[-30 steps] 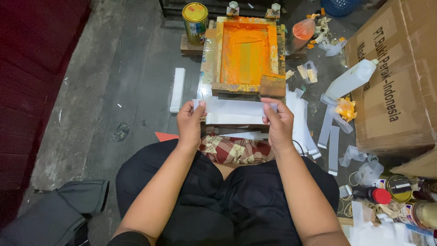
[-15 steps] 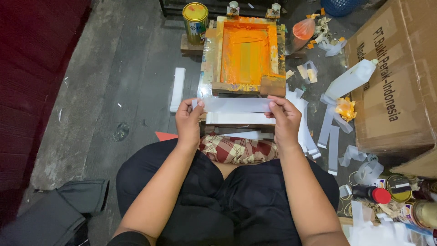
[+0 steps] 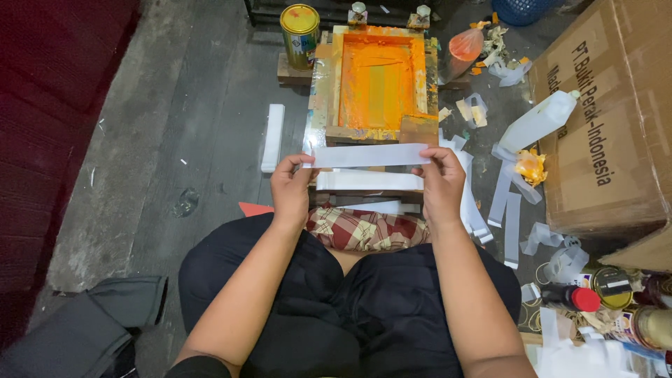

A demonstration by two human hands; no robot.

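Left hand: the left hand (image 3: 292, 190) pinches the left end of a long white paper strip (image 3: 369, 155) between thumb and fingertips, grip closed on it.
Right hand: the right hand (image 3: 441, 185) pinches the right end of the same strip, grip closed too, fingers curled under.
Strip: held level and taut between both hands, above the person's lap and just in front of the near edge of the printing frame.
Under the strip: a stack of similar white paper strips (image 3: 369, 181) lies just below it, between the two hands, with a red and cream checked cloth (image 3: 365, 229) on the lap beneath.
Frame: a wooden screen-printing frame smeared with orange ink (image 3: 378, 84) rests on the grey concrete floor (image 3: 175, 126) straight ahead of the hands; a wooden squeegee block (image 3: 418, 130) sits at its near right corner.
Far side: a yellow-lidded tin can (image 3: 299, 26) stands at the frame's far left corner.
Left of frame: a white rectangular block (image 3: 272, 137) lies on the floor, well apart from the left hand.
Right: loose white strips (image 3: 505, 203) are scattered on the floor, a white plastic bottle (image 3: 537, 122) leans on a large brown cardboard box (image 3: 616, 119).
Near right corner: small tins and a red-capped bottle (image 3: 570, 297) are clustered.
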